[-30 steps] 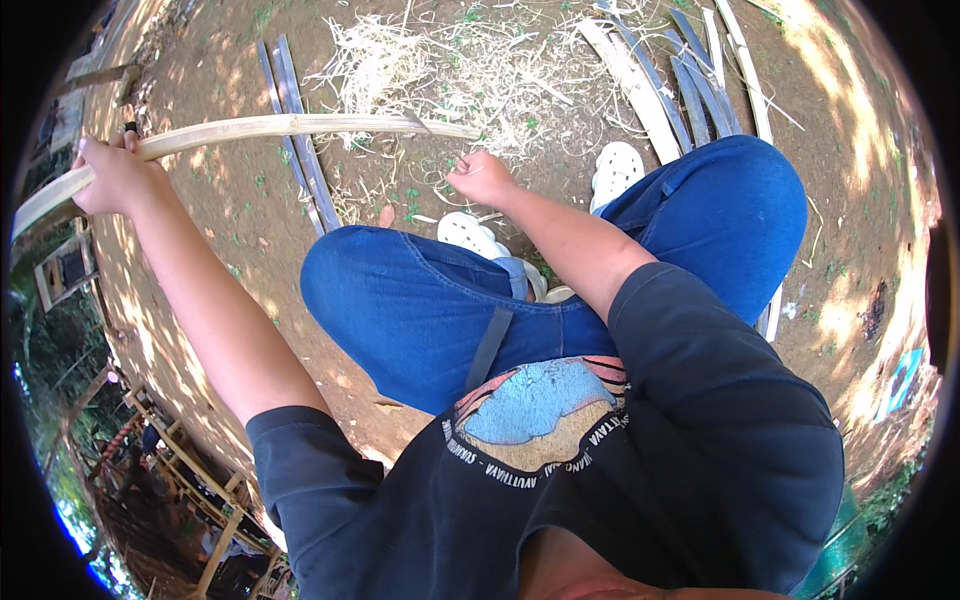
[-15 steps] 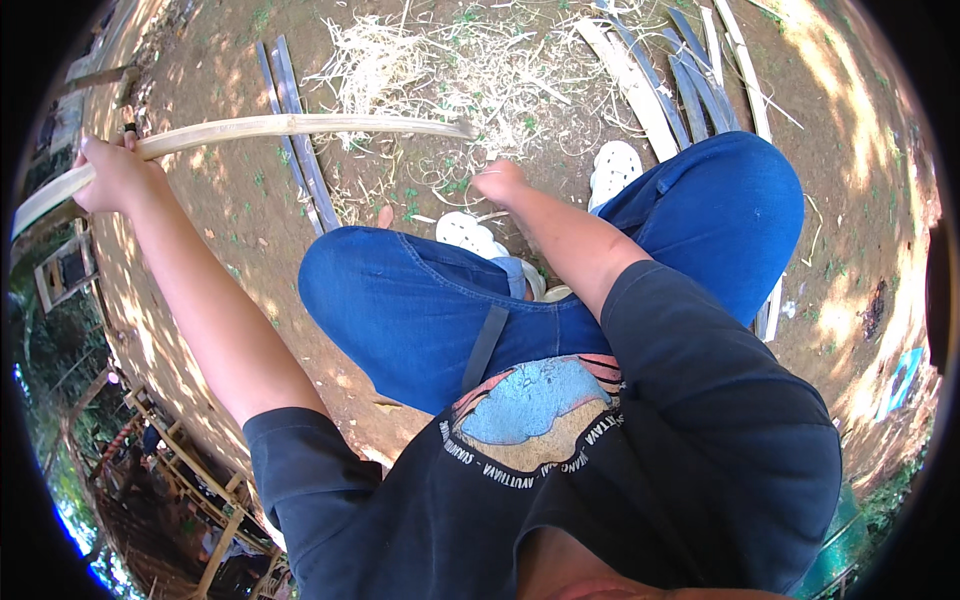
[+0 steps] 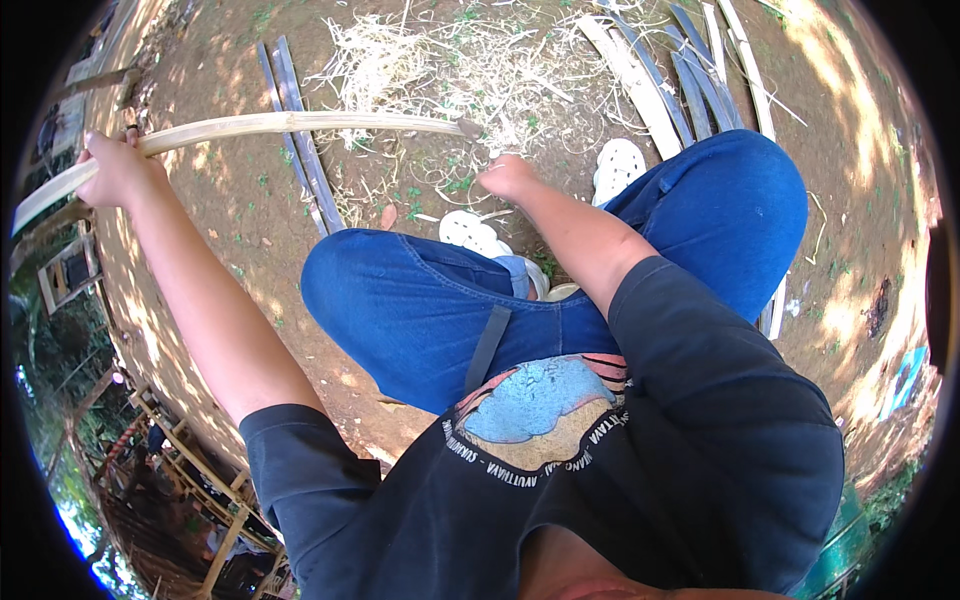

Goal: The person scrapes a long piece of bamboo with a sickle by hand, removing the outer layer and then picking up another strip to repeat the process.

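My left hand (image 3: 118, 172), at the far left with its arm stretched out, is closed round a long pale bamboo strip (image 3: 260, 123). The strip runs rightward in a slight arc, and its right end is darker. Just below and to the right of that end, my right hand (image 3: 508, 178) is a fist above the ground. Whatever it grips, if anything, is hidden. Behind both hands lies a heap of thin pale shavings (image 3: 385, 70).
Dark slats (image 3: 300, 130) lie left of the shavings. More dark and pale strips (image 3: 640, 90) lie at the upper right. My bent knees (image 3: 735, 210) and white clogs (image 3: 618, 170) are close to the right hand. A wooden structure (image 3: 200, 470) stands at the lower left.
Very little differs. The whole view has shifted slightly, and both hands keep nearly the same places, with the left still round the bamboo strip.
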Available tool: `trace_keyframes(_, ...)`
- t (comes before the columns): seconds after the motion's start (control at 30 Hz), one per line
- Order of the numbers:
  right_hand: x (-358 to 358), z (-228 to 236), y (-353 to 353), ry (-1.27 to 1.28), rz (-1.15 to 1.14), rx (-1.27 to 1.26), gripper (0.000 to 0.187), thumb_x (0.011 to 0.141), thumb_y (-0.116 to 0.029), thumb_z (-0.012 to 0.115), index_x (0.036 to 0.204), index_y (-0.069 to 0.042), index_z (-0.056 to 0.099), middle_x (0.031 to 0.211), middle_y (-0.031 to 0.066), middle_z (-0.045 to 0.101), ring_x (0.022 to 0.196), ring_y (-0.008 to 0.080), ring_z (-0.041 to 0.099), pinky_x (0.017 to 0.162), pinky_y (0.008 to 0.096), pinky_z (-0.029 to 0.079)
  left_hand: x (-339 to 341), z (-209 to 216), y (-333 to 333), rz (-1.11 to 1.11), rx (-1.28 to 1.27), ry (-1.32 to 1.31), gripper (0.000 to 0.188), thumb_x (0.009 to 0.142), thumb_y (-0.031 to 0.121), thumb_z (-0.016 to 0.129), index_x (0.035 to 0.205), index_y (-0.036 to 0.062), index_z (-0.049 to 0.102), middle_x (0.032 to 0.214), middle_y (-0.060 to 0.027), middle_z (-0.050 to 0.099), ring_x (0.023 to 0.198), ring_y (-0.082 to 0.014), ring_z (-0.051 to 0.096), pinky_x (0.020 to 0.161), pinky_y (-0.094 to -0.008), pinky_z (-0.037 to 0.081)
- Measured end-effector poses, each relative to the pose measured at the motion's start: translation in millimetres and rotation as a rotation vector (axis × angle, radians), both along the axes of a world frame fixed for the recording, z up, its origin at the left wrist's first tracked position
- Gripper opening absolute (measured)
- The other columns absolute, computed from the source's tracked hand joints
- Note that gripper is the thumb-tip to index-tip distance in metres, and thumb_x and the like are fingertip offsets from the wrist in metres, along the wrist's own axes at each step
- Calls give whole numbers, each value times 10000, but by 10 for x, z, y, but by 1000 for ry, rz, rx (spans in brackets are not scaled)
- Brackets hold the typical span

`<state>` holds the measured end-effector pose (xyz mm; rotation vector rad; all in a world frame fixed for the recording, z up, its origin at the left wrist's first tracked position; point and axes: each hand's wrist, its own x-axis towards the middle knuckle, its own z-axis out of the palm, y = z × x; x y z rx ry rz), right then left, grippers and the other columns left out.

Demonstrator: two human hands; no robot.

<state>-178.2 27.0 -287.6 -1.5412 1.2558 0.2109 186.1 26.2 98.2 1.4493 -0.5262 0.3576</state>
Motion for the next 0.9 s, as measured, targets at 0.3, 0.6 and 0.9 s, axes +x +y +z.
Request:
trace_keyframes(0.3, -100, -158, -81, 18, -135, 297, 363, 778, -381, 678, 863, -32, 729, 909, 174, 723, 829, 294, 705, 757, 369, 545, -39, -36, -13, 31, -11, -22, 180, 911, 53, 603, 988, -35, 466, 773, -129, 572, 542, -172, 534, 460, -278, 484)
trace_keyframes(0.6, 332, 127, 53, -227, 55, 89, 378, 773, -377, 675, 928, -38, 736, 948, 191, 717, 900, 316, 696, 820, 383, 533, 802, -338, 387, 88, 26, 178, 240, 932, 72, 621, 1045, -26, 433, 856, -139, 566, 552, -164, 542, 428, -271, 485)
trace_keyframes(0.9, 292, 233, 7, -196, 34, 65, 414, 771, -366, 652, 953, -2, 726, 1000, 205, 712, 937, 326, 692, 821, 395, 536, 1709, -861, 1138, 124, 94, 245, 231, 934, 87, 632, 936, -32, 434, 755, -121, 536, 534, -180, 514, 416, -294, 467)
